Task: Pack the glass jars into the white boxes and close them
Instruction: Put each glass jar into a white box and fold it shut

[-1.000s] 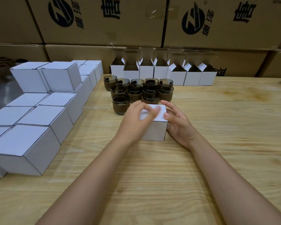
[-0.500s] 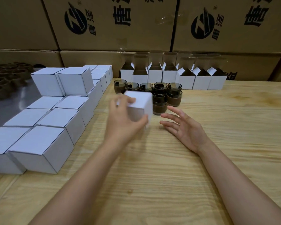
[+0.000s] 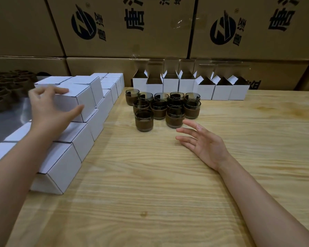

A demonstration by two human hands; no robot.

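Hands are well apart over the wooden table (image 3: 168, 184). The left hand (image 3: 48, 111) grips a closed white box (image 3: 84, 97): the fingers curl over its top edge and the thumb presses on the side face nearest the person. This box is at the level of the upper layer of the stack of closed boxes (image 3: 64, 163), which runs under the left hand and forearm and continues beyond the fingertips. Whether the box already rests on the stack, I cannot tell.

The right hand (image 3: 205, 145) is open, with the fingers straight and spread and the palm turned toward the left hand. It holds nothing. Just beyond its fingertips stand the glass jars (image 3: 161, 107), upright in a tight group, of dark glass with a brown band around the lower half. The nearest jar (image 3: 174, 118) is just beside the fingertips but apart from them.

Farther beyond the jars stands a row of open white boxes (image 3: 221, 90) with their flaps raised, set against big brown cartons (image 3: 125, 27) with black print. To the outer side of the left hand, on a grey surface (image 3: 5, 123), there are more brown round things (image 3: 2, 90), too blurred to tell exactly.
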